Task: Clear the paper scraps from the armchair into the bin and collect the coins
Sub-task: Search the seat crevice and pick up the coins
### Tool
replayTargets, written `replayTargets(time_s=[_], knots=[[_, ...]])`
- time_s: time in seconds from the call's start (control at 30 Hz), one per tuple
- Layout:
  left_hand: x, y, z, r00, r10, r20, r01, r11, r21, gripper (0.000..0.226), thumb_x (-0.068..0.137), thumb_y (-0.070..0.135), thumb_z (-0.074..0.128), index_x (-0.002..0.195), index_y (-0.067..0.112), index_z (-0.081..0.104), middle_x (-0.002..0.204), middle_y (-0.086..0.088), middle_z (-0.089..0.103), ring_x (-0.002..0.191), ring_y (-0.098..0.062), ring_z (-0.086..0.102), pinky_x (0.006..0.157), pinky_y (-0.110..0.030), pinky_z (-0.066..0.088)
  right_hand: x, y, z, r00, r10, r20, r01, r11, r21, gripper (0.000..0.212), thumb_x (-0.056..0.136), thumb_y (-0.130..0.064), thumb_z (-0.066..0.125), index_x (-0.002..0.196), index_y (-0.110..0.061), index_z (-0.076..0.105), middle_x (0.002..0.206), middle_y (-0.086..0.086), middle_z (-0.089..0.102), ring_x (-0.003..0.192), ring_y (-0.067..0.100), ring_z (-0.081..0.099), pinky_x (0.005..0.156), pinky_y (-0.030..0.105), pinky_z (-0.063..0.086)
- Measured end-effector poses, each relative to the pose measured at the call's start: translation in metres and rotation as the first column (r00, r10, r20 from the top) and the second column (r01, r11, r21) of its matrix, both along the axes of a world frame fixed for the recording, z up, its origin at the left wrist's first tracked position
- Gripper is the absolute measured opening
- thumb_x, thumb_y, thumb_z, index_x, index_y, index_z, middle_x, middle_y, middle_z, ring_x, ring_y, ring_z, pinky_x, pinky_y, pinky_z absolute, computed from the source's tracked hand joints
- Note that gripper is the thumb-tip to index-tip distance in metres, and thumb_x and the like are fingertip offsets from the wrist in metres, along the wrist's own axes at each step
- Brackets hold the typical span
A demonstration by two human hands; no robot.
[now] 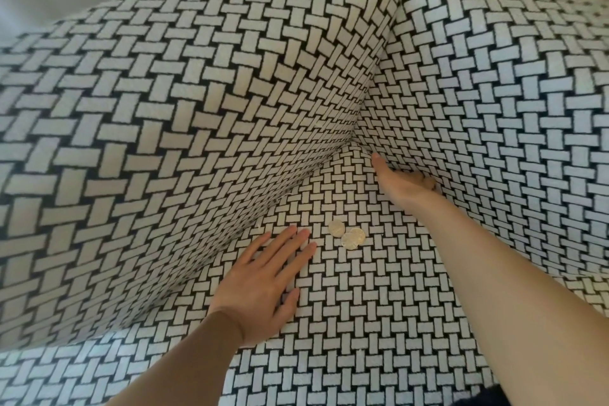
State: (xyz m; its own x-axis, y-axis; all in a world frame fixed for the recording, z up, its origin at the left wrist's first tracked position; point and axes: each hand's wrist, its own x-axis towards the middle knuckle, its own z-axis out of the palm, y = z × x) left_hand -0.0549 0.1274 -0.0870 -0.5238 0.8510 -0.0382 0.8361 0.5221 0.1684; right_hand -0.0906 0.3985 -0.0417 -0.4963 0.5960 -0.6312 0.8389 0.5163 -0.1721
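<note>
Three round pale-gold metal coins lie in a tight cluster on the seat cushion of the armchair, which is upholstered in black-and-white basket-weave fabric. Two of the coins overlap and the third touches them on the side towards the chair back, so the group runs slantwise, from back-left to front-right

The left hand lies palm down on the cushion just left of the coins and a little nearer the person. Its fingers are straight and slightly spread, and it holds nothing. Its fingertips point towards the coins and stop just short of them

The right hand is beyond the coins and to their right, farther from them than the left. Its thumb is raised and its fingers are pushed into the crease where the cushion meets the chair's side. The fabric hides most of those fingers, so it cannot be told whether they pinch anything

The left hand is plainly the nearer one, and a short slide forward and to the right would likely bring its fingertips onto the coins. The coins lie flat on soft weave and may be awkward to pinch. The overlapped pair probably offers the easiest raised edge. No paper scraps and no bin show in this view; the right hand seems to be searching the crease
</note>
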Motion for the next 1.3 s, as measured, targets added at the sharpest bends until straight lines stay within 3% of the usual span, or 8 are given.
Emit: replayTargets(time_s=[0.13,0.33,0.5,0.73,0.93,1.07,1.17,1.3], knots=[[0.000,0.000,0.000,1.000,-0.001,-0.001,0.001,1.000,0.007,0.065,0.088,0.038,0.037,0.148,0.020,0.023,0.155,-0.002,0.024,0.143,-0.018,0.020,0.110,-0.042,0.020,0.001,0.000,-0.006,0.999,0.031,-0.015,-0.030,0.998,0.061,0.085,0.088,-0.071,0.009,0.151,-0.014,0.012,0.158,0.014,0.004,0.144,0.033,-0.003,0.115,0.049,-0.002],[0.000,0.000,0.000,1.000,0.001,-0.009,-0.001,1.000,-0.007,0.065,0.088,0.038,0.037,0.148,0.020,0.022,0.155,-0.002,0.023,0.143,-0.017,0.018,0.111,-0.042,0.018,0.019,0.006,-0.008,0.990,0.004,-0.144,-0.013,0.998,-0.057,0.075,0.088,-0.069,0.018,0.150,-0.028,0.016,0.158,0.010,0.008,0.145,0.031,0.001,0.117,0.051,0.005],[0.000,0.001,0.001,1.000,0.001,-0.011,-0.002,1.000,-0.007,0.063,0.088,0.038,0.035,0.148,0.020,0.025,0.154,-0.002,0.025,0.142,-0.017,0.020,0.110,-0.042,0.019,0.050,0.005,0.001,0.940,0.207,-0.273,-0.212,0.977,0.010,0.060,0.095,-0.055,0.025,0.149,-0.030,0.020,0.157,-0.002,0.019,0.144,0.026,0.008,0.116,0.052,0.012],[0.000,0.001,0.002,1.000,0.002,-0.016,-0.002,1.000,-0.013,0.063,0.088,0.038,0.035,0.148,0.020,0.023,0.154,-0.002,0.025,0.142,-0.016,0.019,0.110,-0.041,0.019,0.073,-0.017,0.031,0.776,0.619,-0.121,-0.601,0.784,0.157,0.058,0.097,-0.054,0.020,0.149,-0.029,0.021,0.157,-0.006,0.019,0.145,0.018,0.013,0.119,0.043,0.006],[0.002,0.001,0.001,0.999,0.013,-0.029,-0.014,0.999,-0.032,0.062,0.089,0.038,0.033,0.148,0.020,0.025,0.154,-0.001,0.024,0.142,-0.015,0.017,0.111,-0.041,0.018,0.087,-0.041,0.043,0.721,0.688,-0.080,-0.681,0.726,0.101,0.055,0.098,-0.052,0.019,0.143,-0.025,0.037,0.150,-0.004,0.035,0.138,0.017,0.028,0.118,0.042,0.014],[0.001,0.001,0.002,0.999,0.026,-0.028,-0.027,0.999,-0.044,0.061,0.090,0.038,0.031,0.149,0.021,0.022,0.155,0.001,0.021,0.143,-0.014,0.016,0.111,-0.040,0.016,0.086,-0.034,0.055,0.819,0.534,-0.212,-0.555,0.830,-0.053,0.057,0.098,-0.053,0.016,0.133,-0.026,0.052,0.141,0.000,0.049,0.129,0.018,0.043,0.112,0.040,0.028],[0.002,0.001,0.002,0.999,0.032,-0.020,-0.032,0.999,-0.034,0.061,0.091,0.038,0.030,0.149,0.021,0.021,0.155,0.001,0.022,0.142,-0.014,0.018,0.110,-0.040,0.019,0.085,-0.003,0.046,0.911,0.303,-0.281,-0.335,0.939,-0.076,0.058,0.097,-0.054,0.024,0.140,-0.020,0.044,0.142,0.004,0.048,0.133,0.021,0.041,0.111,0.041,0.032],[0.001,0.002,0.002,0.999,0.028,-0.037,-0.030,0.998,-0.049,0.062,0.090,0.039,0.030,0.149,0.021,0.021,0.155,0.000,0.022,0.142,-0.015,0.018,0.110,-0.040,0.019,0.083,0.030,0.014,0.972,0.148,-0.183,-0.152,0.988,-0.010,0.079,0.086,-0.067,0.024,0.147,-0.017,0.028,0.151,0.009,0.033,0.137,0.028,0.032,0.112,0.047,0.029]])
